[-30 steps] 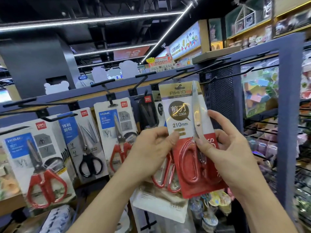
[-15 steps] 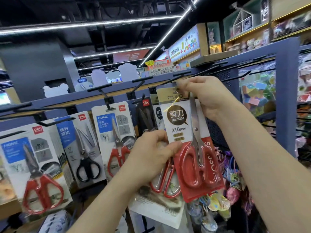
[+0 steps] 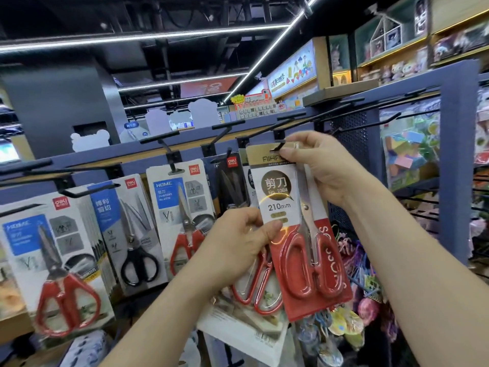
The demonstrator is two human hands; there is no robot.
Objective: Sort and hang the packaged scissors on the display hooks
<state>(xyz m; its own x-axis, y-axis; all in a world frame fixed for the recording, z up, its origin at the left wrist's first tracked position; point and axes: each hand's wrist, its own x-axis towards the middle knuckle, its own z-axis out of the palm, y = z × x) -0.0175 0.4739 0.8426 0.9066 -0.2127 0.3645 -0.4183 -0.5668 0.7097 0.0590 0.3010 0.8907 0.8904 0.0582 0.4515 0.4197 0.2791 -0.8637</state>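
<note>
While the right hand (image 3: 325,168) pinches the top edge of the packaged scissors (image 3: 299,234) between thumb and curled fingers, the left hand (image 3: 238,239) grips the card's left edge at mid-height, thumb pressed on the printed front. The pack hangs upright between the two hands, its red handles below the right hand. A black hook (image 3: 276,148) meets the card's top edge just beside the right fingertips; whether it passes through the hang hole cannot be told. Behind and below the left hand lies a second pack (image 3: 259,295) with red-rimmed handles. Left of that hand, a HOME pack (image 3: 182,207) and a black-handled pack (image 3: 132,234) hang on their hooks. Right of the right hand stands a blue post (image 3: 457,154).
</note>
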